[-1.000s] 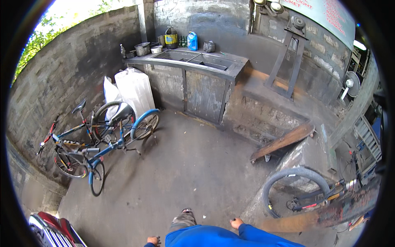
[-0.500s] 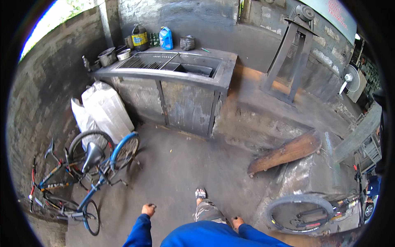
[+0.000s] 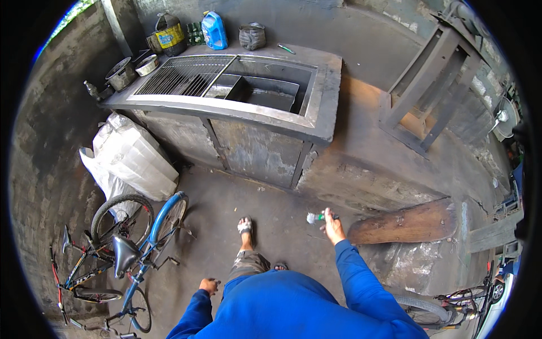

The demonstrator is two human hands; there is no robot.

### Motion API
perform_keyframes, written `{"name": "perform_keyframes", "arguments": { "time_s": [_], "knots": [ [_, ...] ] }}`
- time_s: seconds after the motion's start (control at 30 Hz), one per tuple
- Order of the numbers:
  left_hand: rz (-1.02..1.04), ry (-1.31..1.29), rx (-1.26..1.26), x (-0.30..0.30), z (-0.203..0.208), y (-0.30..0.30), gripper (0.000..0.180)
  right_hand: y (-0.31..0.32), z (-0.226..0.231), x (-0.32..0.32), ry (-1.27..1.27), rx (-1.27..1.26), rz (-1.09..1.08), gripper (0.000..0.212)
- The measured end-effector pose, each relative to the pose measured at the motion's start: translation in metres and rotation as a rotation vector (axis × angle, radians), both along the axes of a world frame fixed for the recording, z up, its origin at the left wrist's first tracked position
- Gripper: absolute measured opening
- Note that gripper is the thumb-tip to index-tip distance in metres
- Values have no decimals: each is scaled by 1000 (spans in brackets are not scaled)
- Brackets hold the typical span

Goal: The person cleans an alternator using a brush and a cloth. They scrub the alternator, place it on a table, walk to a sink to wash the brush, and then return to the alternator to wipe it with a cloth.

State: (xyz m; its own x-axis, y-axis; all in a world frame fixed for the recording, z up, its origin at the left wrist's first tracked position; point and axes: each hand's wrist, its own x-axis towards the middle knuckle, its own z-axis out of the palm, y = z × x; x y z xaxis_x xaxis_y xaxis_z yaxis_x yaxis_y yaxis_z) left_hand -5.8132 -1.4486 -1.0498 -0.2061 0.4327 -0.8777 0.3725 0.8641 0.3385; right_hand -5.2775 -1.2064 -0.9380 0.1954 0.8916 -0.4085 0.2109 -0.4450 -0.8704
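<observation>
Blue bicycle [image 3: 148,240] leans at 8 o'clock, parked by white sacks [image 3: 132,158] out of the walkway. Left hand [image 3: 209,285] hangs low at 6, fingers curled loosely, nothing in it. Metal wash trough [image 3: 248,107] stands at 12, grate on top, jugs [image 3: 214,29] along its back edge within reach. Right hand [image 3: 334,229], at 4, is pinched around a small brush [image 3: 317,217], bristles pointing left, raised forward toward the trough. Wooden plank [image 3: 403,223] lies just beside it at 3.

The concrete floor [image 3: 226,209] carries a metal counter [image 3: 254,141], white sacks [image 3: 135,158], a plank [image 3: 403,223] and bicycles [image 3: 130,243].
</observation>
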Motion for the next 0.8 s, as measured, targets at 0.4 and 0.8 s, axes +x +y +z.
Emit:
{"name": "perform_keyframes", "arguments": {
  "time_s": [0.4,0.8],
  "knots": [
    [-1,-708,696,32,233,500,44,270,212,-145,360,454,85,56],
    [531,-1926,430,98,280,775,85,496,180,-171,-194,361,330,32]
  ]
}}
